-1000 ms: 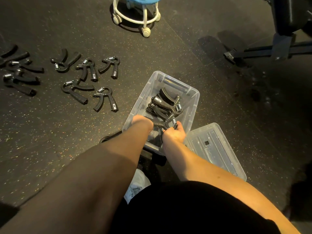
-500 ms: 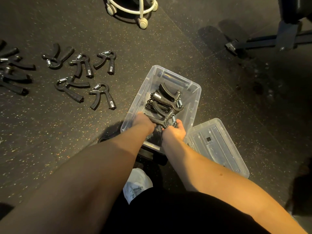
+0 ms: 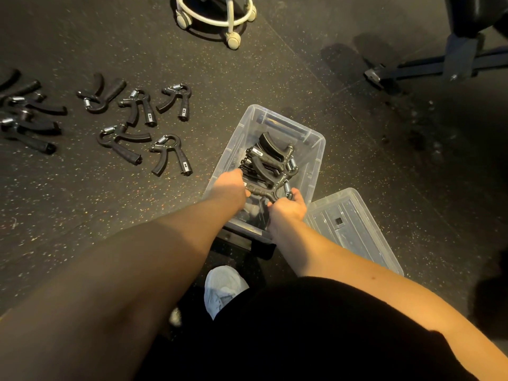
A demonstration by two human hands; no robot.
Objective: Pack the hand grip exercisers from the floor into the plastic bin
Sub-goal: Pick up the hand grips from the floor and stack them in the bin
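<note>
A clear plastic bin (image 3: pixel 313 145) stands on the dark floor in front of me. Several black hand grip exercisers (image 3: pixel 270 158) lie stacked inside it. Both hands reach into the bin's near half. My left hand (image 3: pixel 229 187) and my right hand (image 3: pixel 288 209) hold one black exerciser (image 3: pixel 264 193) between them, left on its handle end, right at its spring end. Several more exercisers (image 3: pixel 170 154) lie scattered on the floor to the left.
The bin's clear lid (image 3: pixel 354 229) lies on the floor at the bin's right. A white wheeled stool base (image 3: pixel 217 15) stands at the top, a dark metal equipment frame (image 3: pixel 428 68) at the upper right. My white shoe (image 3: pixel 224 290) is below the bin.
The view has shifted slightly. Both hands stay in the bin on the same exerciser, which sits a little lower against the stack.
</note>
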